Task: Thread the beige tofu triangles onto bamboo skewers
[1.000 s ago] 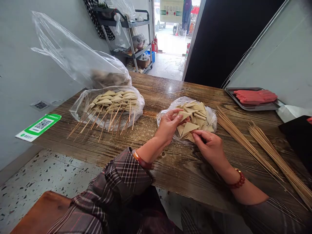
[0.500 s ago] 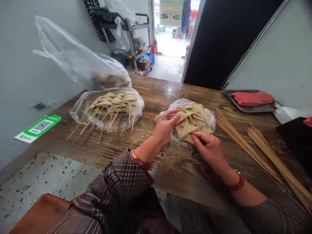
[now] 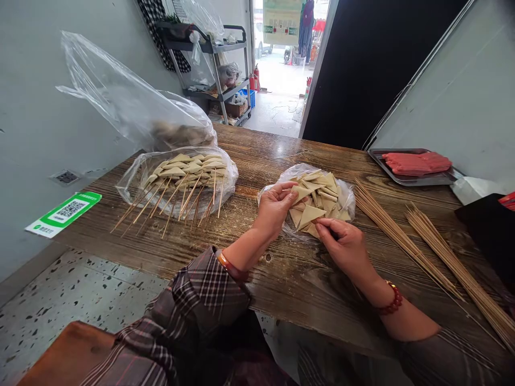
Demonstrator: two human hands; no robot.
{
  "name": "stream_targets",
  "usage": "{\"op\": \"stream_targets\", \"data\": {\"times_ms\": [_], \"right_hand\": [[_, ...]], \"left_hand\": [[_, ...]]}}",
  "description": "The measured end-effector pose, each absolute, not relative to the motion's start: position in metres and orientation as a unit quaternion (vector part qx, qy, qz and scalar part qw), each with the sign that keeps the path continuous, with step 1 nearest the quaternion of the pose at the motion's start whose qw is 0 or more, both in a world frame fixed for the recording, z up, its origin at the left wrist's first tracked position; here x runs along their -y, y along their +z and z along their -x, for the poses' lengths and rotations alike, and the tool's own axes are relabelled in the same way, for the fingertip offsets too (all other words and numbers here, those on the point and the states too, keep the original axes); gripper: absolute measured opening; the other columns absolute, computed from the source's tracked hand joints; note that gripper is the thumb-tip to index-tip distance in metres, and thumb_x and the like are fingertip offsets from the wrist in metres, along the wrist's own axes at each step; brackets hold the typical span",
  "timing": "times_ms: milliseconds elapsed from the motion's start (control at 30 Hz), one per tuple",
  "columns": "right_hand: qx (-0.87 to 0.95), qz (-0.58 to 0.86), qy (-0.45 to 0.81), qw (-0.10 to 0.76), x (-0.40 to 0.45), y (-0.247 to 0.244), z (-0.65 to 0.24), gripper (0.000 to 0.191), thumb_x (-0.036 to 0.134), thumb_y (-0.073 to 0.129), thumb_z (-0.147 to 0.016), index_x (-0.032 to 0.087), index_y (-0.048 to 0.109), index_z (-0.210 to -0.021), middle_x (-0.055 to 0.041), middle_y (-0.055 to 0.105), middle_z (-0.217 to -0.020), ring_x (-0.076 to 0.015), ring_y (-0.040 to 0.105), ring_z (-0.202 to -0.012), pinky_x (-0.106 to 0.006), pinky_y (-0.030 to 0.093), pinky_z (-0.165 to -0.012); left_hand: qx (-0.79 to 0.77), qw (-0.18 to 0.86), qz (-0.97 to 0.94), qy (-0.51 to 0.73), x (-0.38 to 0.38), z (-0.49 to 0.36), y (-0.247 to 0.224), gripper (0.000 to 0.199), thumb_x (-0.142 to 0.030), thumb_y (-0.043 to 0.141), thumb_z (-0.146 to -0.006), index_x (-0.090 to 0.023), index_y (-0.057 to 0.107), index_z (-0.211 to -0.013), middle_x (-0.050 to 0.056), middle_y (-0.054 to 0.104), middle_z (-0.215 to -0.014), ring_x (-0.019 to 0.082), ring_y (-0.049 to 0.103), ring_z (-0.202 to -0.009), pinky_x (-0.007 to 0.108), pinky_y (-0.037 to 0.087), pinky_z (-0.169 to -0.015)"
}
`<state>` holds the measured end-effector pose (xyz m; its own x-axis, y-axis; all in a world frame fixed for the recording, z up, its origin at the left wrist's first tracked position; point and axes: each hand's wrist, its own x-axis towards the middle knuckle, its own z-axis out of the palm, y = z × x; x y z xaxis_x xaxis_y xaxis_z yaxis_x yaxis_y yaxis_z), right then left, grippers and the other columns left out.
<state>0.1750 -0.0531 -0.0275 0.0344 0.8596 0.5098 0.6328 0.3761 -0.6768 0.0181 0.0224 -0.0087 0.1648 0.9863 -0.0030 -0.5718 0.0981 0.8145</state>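
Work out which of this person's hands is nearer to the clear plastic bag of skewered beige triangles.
Left. The left hand is to the right of the bag, apart from it; the right hand is farther right, beyond the left.

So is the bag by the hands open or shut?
Open. The bag lies spread around the beige pieces, which show bare on top, and the left hand holds one.

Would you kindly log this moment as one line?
left hand: holding beige triangle | right hand: at lower triangle | beyond: triangle pile on plastic | right: skewer bundles
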Motion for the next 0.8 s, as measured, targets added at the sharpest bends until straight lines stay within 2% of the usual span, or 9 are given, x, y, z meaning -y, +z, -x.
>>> {"op": "stream_targets", "data": {"times_ms": [300,467,800], "right_hand": [[0.69,0.539,0.125,0.467,0.051,-0.0293,-0.1757,0.018,0.028,0.059,-0.089,0.021,0.076,-0.086,-0.0048,0.079,-0.082,-0.0186,0.073,-0.069,-0.031,0.058,-0.071],[0.694,0.53,0.124,0.472,0.0523,-0.0272,-0.1754,0.017,0.026,0.059,-0.089,0.021,0.076,-0.087,-0.0051,0.079,-0.086,-0.0186,0.074,-0.074,-0.03,0.058,-0.071],[0.689,0.535,0.123,0.474,0.0519,-0.0279,-0.1747,0.017,0.027,0.059,-0.088,0.022,0.076,-0.084,-0.0049,0.079,-0.085,-0.0191,0.074,-0.074,-0.03,0.059,-0.072]], "left_hand": [[-0.276,0.716,-0.311,0.561,-0.0214,-0.0171,-0.0076,0.04,-0.024,0.088,-0.061,-0.012,0.066,-0.092,0.004,0.073,-0.079,0.016,0.071,-0.076,0.038,0.056,-0.088],[-0.278,0.728,-0.29,0.556,-0.0232,-0.0141,-0.0056,0.034,-0.017,0.086,-0.063,-0.011,0.065,-0.09,0.005,0.073,-0.079,0.018,0.072,-0.077,0.038,0.057,-0.086],[-0.271,0.724,-0.287,0.566,-0.0218,-0.013,-0.0034,0.032,-0.017,0.085,-0.065,-0.011,0.067,-0.092,0.003,0.073,-0.081,0.017,0.072,-0.078,0.039,0.056,-0.091]]}}
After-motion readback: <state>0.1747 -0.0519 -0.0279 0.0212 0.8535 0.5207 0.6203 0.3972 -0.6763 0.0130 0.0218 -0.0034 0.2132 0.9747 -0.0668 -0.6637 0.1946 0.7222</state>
